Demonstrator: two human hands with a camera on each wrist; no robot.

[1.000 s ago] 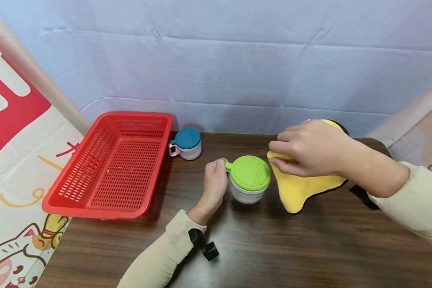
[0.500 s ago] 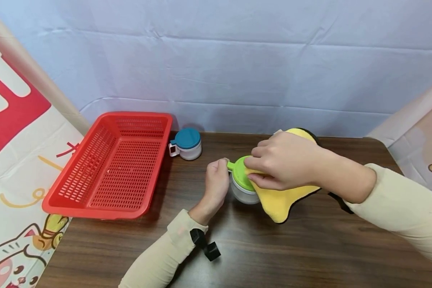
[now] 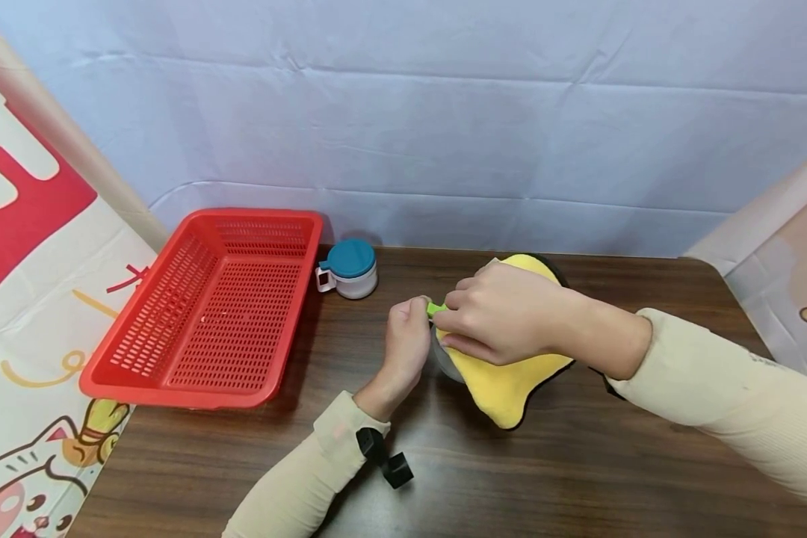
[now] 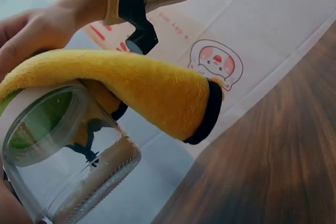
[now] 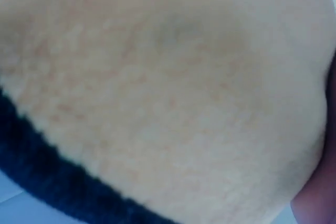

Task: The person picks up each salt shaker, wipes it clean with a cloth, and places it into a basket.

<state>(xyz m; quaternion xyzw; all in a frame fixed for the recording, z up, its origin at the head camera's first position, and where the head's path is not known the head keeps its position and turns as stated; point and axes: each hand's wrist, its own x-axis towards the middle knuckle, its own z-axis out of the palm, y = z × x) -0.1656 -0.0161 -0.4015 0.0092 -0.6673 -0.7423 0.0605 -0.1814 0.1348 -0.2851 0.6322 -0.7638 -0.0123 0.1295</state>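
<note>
My left hand (image 3: 406,345) grips the handle of a clear glass seasoning jar (image 4: 68,166) with a green lid (image 3: 435,308). Over the lid lies a yellow cloth (image 3: 507,385) with a black edge, which my right hand (image 3: 514,314) holds with curled fingers. It hides most of the jar in the head view. Seen from the left wrist, the jar is tilted and the cloth (image 4: 152,90) drapes across its top, one corner sticking out past it. The right wrist view is filled by the blurred cloth (image 5: 157,108).
A red perforated plastic basket (image 3: 279,351) stands on the left of the dark wooden table (image 3: 545,478). Close to its right side is a second jar with a blue lid (image 3: 351,258) and a white handle. A pale cloth backdrop (image 3: 444,134) rises behind the table.
My right hand has moved left with the yellow cloth, from beside the jar to over its green lid. The left hand has stayed almost still on the handle.
</note>
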